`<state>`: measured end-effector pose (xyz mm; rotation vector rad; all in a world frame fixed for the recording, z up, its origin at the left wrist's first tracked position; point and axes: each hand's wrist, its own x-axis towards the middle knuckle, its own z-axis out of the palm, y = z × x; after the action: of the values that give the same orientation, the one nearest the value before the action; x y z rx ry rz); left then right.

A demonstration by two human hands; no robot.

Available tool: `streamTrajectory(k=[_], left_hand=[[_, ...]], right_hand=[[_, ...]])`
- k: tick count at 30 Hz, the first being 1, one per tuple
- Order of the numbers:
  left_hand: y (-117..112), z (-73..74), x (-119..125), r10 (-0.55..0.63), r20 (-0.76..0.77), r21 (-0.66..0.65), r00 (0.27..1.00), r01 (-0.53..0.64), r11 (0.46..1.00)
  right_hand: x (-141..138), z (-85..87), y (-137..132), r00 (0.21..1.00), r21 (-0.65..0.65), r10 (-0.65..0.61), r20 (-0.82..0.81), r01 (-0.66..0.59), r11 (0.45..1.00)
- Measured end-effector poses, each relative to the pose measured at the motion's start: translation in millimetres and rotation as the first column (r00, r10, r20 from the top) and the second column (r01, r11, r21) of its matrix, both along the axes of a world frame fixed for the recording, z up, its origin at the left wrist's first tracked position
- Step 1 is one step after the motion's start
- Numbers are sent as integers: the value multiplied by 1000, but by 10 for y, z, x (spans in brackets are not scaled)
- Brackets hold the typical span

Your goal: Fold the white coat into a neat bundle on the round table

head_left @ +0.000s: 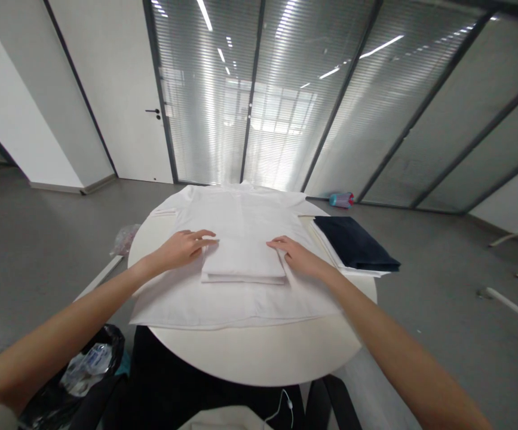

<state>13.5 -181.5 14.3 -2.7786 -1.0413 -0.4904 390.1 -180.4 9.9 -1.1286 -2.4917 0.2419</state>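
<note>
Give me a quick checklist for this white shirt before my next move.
Left hand at the folded panel's left edge: ok.
Right hand at that panel's right edge: ok.
Folded panel of the white shirt flat, layers even along its near edge: ok.
Shirt's near left corner inside the rim of the round white table: not ok, it overhangs.
Dark navy folded cloth apart from the shirt: cannot tell, the white layer beneath it sits very close.
Far half of the shirt free of wrinkles: cannot tell, too washed out.

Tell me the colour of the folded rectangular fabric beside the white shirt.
The folded rectangular fabric is plain dark navy, best seen in the head view.
</note>
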Motion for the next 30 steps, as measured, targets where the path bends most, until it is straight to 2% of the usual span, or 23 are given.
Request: streamTrajectory(k=[3,5,7,9,12,15,20,25,26,28,30], left_hand=[[-63,151,215,62,221,-77,973,-46,996],[-101,119,448,54,266,-117,963,-24,993],[-122,-41,673,39,230,-111,972,-13,994],[-128,-274,823,42,177,-85,983,-27,996],[-123,-573,881,51,132,-35,990,-47,998],[-133,-681,835,59,125,22,990,-62,998],[-182,-643,819,68,115,17,991,-70,997],[-91,-558,796,94,168,-117,981,-75,990],[-38,-525,763,129,194,-157,972,-99,983],[92,-447,662,275,226,-231,935,-223,947],[230,-374,525,452,192,-307,871,-384,871]], right_hand=[[-261,132,-103,973,8,-173,-155,177,984],[-555,115,-251,960,22,-205,-191,213,977],[-823,22,-391,981,29,-180,-69,182,983],[-963,-100,-467,985,43,-158,69,156,987],[-905,-238,-459,976,50,-133,173,126,991],[-713,-294,-413,975,37,-124,184,119,992],[-575,-332,-423,978,-5,-132,164,135,991],[-485,-333,-326,992,-74,-92,91,99,992],[-434,-324,-271,992,-79,-114,50,117,990],[-315,-308,-140,969,-67,-245,-20,243,968],[-204,-306,-14,909,-32,-415,-28,415,909]])
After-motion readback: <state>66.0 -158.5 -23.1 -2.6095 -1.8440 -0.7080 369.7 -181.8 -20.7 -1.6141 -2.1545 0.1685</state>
